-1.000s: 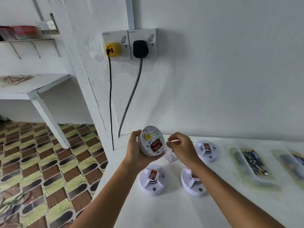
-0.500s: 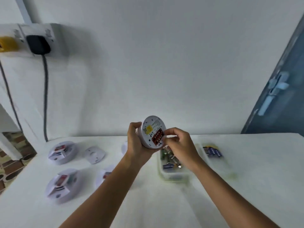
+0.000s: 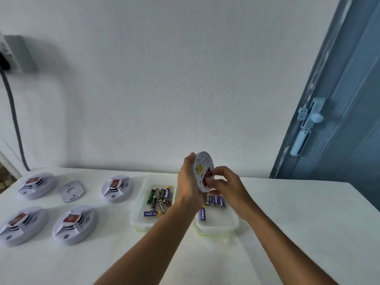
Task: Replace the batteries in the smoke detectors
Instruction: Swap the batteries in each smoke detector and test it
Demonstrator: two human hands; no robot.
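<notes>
Smoke detectors (image 3: pixel 116 188): smooth white plastic, slight sheen. Beside them, two trays (image 3: pixel 137 210): translucent plastic. Batteries (image 3: pixel 160 197) inside: glossy printed wraps, metal ends. Table (image 3: pixel 298 233) under trays: matt white.

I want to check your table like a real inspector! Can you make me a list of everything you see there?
Surface: white table, along a white wall.
Job's things: one detector held up on edge, back showing; four detectors on the table at left; left tub of mixed batteries; right tub with blue batteries.
Clutter: loose white plate among the detectors.
Hands: left hand grips the held detector; right hand pinches at its red part.
Cables: grey cable down the wall, far left.
Surroundings: blue door at right.
</notes>
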